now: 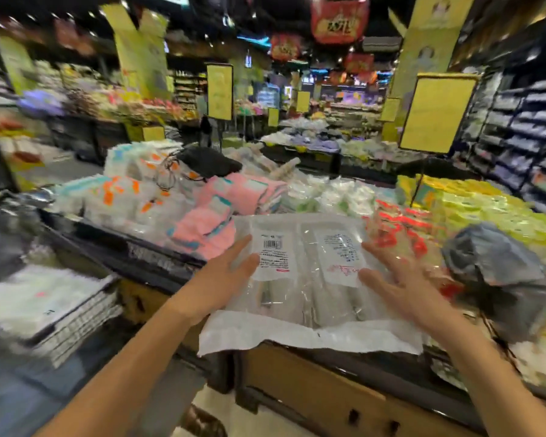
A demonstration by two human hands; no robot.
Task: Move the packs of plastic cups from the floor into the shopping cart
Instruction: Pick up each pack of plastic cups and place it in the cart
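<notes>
A clear plastic pack of cups (309, 298) with two white printed labels and a white bottom flap is held flat between my two hands, over the near edge of a display table (312, 383). My left hand (224, 272) presses on its left side with the fingers spread. On the pack's right side lies my right hand (401, 279), fingers also apart. The wire shopping cart (79, 320) stands at the lower left, below the table's level, and holds white plastic packs (35, 294). The whole view is blurred by motion.
The table is piled with goods: pink packs (215, 216), orange-marked clear packs (120, 190), yellow packs (479, 200). A grey bag (498, 272) sits right of my right hand. A yellow sign (435, 115) stands behind; shelves (524, 127) line the right.
</notes>
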